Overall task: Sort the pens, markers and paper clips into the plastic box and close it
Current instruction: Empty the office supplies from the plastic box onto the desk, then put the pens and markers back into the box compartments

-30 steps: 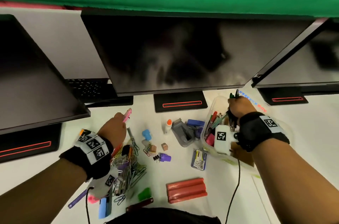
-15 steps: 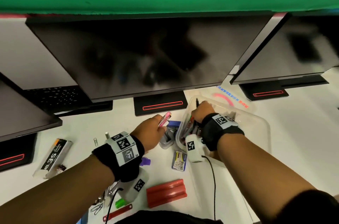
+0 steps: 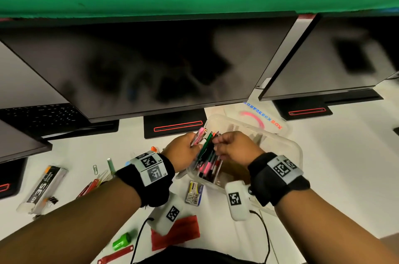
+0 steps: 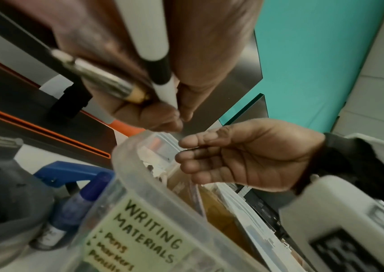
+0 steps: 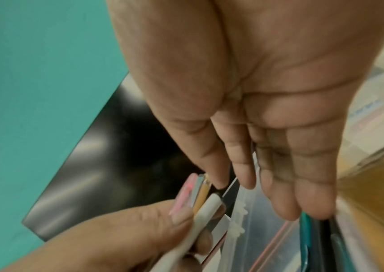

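Note:
The clear plastic box (image 3: 298,156) stands open on the white desk, labelled "WRITING MATERIALS" (image 4: 149,231); several pens (image 3: 208,163) lean in its left end. Its lid (image 3: 262,120) lies behind it. My left hand (image 3: 194,145) is at the box's left rim and grips a small bunch: a pink pen (image 3: 199,136), a white marker (image 4: 150,46) and a metal-tipped pen (image 4: 107,81). My right hand (image 3: 218,145) hovers over the box beside that bunch with straight, relaxed fingers (image 5: 277,184) and holds nothing. A paper clip (image 3: 95,169) lies on the desk to the left.
Monitors and their black bases (image 3: 174,126) stand close behind the box. A blue stapler (image 4: 67,174) and glue bottle (image 4: 79,204) sit left of the box. A staples pack (image 3: 194,193), red pouch (image 3: 176,232), green cap (image 3: 122,241) and "3S" pack (image 3: 42,189) lie nearer me.
My left hand has carried its pens rightward from the desk pile to the box rim. My right hand, which gripped pens over the box, now holds none. The view has panned right.

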Tool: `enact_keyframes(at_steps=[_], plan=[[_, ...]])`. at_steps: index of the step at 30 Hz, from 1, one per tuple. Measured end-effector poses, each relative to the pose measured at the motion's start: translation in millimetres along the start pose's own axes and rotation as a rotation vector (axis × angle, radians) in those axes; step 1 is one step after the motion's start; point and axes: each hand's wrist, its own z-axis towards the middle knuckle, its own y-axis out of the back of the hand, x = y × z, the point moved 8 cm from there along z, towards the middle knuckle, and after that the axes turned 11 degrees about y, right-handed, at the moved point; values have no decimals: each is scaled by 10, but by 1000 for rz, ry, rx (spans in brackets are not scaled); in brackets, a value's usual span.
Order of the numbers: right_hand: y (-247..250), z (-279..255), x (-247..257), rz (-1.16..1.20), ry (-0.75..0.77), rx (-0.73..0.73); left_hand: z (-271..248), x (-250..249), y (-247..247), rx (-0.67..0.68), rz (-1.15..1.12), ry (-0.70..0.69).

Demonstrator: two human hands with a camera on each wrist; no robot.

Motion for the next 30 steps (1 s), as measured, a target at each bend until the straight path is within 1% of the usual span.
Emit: enact_keyframes(at_steps=[2, 4, 6, 8, 10, 12, 15, 19, 21, 23, 25, 28, 30], plan=[[16, -92, -13, -49, 62, 4, 21, -72, -28, 2, -55, 14], [18, -212, -37, -185, 127, 12, 48, -116, -50, 9, -94, 38], [-20, -352, -62, -351, 198, 77, 93, -145, -83, 17, -101, 45], [-98, -460, -77, -485, 307, 155, 136, -158, -122, 28, -100, 32], [-163, -532, -104, -513, 385, 201, 158, -188, -171, 43, -90, 13], [-191, -580, -143, -507, 383, 229, 163, -215, -235, 61, -76, 2], [-222, -605, -174, -544, 372, 245, 145, -234, -295, 105, -117, -4], [-259, -580, -218, -562, 365, 257, 140, -179, -229, 85, -154, -32], [-251, -580, -233, -580, 358, 263, 130, -122, -146, 46, -158, -57], [-261, -578, -199, -618, 359, 272, 98, -5, -21, -3, -177, -62], [-279, -568, -105, -684, 362, 265, 55, 190, 123, -42, -200, -40], [-358, -539, 154, -729, 414, 221, -11, 591, 339, -90, -230, 24], [-477, -512, 338, -757, 432, 219, -66, 879, 460, -115, -224, 70]])
